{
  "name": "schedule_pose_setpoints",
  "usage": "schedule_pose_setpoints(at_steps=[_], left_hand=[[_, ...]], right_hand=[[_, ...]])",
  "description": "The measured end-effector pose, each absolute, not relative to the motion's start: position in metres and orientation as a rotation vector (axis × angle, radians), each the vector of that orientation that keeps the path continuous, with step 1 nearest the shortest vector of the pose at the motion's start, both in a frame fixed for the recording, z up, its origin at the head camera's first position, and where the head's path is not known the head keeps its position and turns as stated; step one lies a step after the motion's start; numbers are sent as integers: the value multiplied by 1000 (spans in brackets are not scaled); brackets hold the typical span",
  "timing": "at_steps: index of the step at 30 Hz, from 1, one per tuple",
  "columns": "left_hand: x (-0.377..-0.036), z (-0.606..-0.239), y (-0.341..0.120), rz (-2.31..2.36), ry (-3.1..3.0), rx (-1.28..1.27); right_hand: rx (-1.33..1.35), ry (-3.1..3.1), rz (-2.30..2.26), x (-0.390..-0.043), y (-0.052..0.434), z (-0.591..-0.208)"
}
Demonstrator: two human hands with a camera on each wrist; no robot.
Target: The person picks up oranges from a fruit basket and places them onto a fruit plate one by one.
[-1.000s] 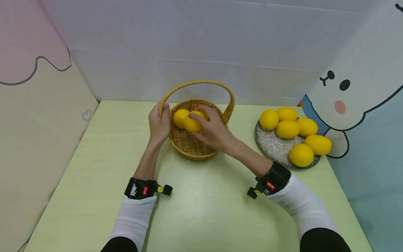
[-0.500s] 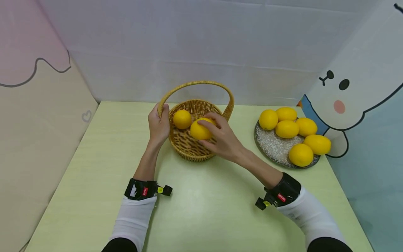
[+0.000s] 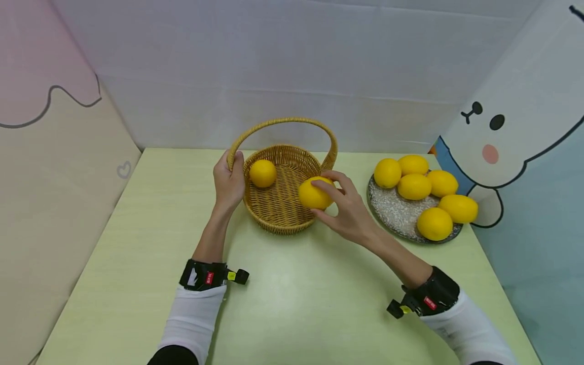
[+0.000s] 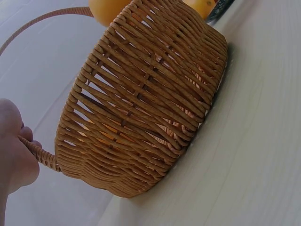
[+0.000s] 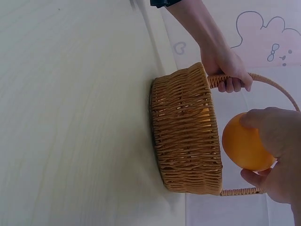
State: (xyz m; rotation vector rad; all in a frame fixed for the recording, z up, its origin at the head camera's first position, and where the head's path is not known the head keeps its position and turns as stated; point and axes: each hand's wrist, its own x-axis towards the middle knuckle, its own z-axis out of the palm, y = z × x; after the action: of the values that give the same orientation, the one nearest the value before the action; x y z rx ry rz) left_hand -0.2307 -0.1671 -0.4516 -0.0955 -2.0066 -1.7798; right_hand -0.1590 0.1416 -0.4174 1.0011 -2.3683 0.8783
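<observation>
A round wicker basket (image 3: 283,213) with a tall arched handle (image 3: 283,120) stands on the table. My left hand (image 3: 229,183) grips the left foot of that handle, fingers wrapped round it, as the right wrist view also shows. Between thumb and fingers my right hand (image 3: 349,210) holds a lemon (image 3: 315,193) at the basket's right rim. In the right wrist view this lemon (image 5: 244,143) is above the rim, apart from the weave. Another lemon (image 3: 262,173) lies inside the basket against its left wall.
To the right, a speckled grey plate (image 3: 396,210) bears several more lemons (image 3: 414,186), near the table's right edge. A pale wall (image 3: 292,61) rises directly behind the table (image 3: 274,304). A printed side panel (image 3: 538,213) borders the right side.
My right hand has carried its lemon from beside the other lemon, rightward across the basket to the right rim. The left hand and the basket have stayed in place.
</observation>
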Motion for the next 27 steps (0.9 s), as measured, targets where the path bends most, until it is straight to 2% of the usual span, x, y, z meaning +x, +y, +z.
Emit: schedule_pose_setpoints(at_steps=[8,17,27], left_hand=[[-228,-447,-163,-1803,-1998,-68],[-210,-422,-156,-1812,-1991,-94],[-211,-423,-157,-1806,-1982,-104]], right_hand=[[914,-2384,880,-154,163,-421],[796,-2408,832,-152,193,-424],[649,-2422,858,-148,225,-429]])
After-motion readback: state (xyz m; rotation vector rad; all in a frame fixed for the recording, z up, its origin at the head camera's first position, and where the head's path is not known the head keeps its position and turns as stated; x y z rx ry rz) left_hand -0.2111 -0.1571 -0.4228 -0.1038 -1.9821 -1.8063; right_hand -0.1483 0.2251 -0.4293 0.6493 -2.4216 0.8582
